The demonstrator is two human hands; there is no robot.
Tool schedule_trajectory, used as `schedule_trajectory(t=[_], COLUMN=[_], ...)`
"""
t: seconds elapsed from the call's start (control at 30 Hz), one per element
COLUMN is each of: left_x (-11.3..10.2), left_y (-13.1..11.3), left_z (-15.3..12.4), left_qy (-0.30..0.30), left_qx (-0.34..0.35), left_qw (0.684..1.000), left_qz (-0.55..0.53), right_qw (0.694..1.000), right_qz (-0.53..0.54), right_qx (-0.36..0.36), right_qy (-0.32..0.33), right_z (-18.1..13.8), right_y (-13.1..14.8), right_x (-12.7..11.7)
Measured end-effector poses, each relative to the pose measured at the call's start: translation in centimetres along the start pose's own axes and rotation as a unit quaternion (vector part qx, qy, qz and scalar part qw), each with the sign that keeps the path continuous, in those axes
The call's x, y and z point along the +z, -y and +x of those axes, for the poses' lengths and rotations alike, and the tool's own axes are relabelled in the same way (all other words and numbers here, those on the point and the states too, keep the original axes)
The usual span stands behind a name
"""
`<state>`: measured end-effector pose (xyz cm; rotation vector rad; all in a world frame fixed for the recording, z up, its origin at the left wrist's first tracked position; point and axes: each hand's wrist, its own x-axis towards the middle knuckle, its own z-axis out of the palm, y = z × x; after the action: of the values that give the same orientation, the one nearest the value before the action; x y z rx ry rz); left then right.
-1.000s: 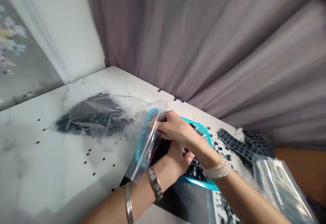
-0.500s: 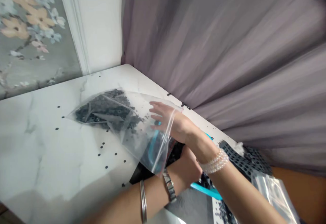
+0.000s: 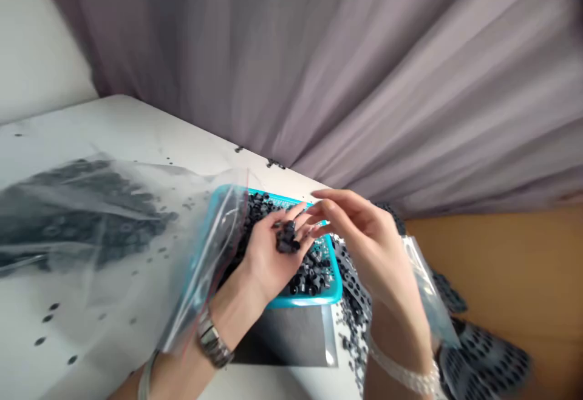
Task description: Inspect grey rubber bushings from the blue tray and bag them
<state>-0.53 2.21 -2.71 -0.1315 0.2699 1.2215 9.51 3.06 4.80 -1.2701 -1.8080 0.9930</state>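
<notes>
My left hand (image 3: 268, 254) lies palm up over the turquoise tray (image 3: 334, 294), cupping a small heap of black rubber rings (image 3: 286, 237). A clear zip bag (image 3: 204, 272) with a red seal line hangs against that wrist. My right hand (image 3: 364, 242) hovers just right of the left palm, its fingers drawn together towards the heap, and whether they pinch a ring is not clear. The tray is full of the same black rings (image 3: 310, 275).
A large clear bag of black rings (image 3: 77, 206) lies on the white marble-look table (image 3: 136, 127) at left, with loose rings scattered around. Black perforated mats (image 3: 483, 351) and clear bags (image 3: 428, 291) lie at right. A grey curtain (image 3: 319, 54) hangs behind.
The view swung right. My left hand came out from under the zip bag and turned palm up with rings in it; my right hand moved from the bag to beside the left palm.
</notes>
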Motion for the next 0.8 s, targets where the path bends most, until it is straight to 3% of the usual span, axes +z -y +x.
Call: schedule_trajectory(t=[0.1,0.2,0.4,0.8], left_x=[0.8,1.2,1.3,1.8], left_y=[-0.2,-0.3,-0.1,0.0], left_z=[-0.2,-0.5,-0.7,-1.0], left_qy=[-0.019,-0.014,-0.010,-0.028], left_qx=[0.007,0.018,0.023,0.012], left_qw=[1.000,1.000,0.999,0.999], left_qz=[0.001,0.015,0.044,0.022], right_qw=[0.998,0.997,0.998,0.999], right_qz=[0.019,0.032,-0.015,-0.044], right_qx=[0.044,0.076,0.040,-0.005], right_qy=[-0.046,-0.002,0.047,-0.030], right_z=[-1.9,-2.8,-2.7,-2.9], right_y=[-2.3,-3.8,-4.4,-4.4], right_x=[-2.5,-2.2,0.1,-1.0])
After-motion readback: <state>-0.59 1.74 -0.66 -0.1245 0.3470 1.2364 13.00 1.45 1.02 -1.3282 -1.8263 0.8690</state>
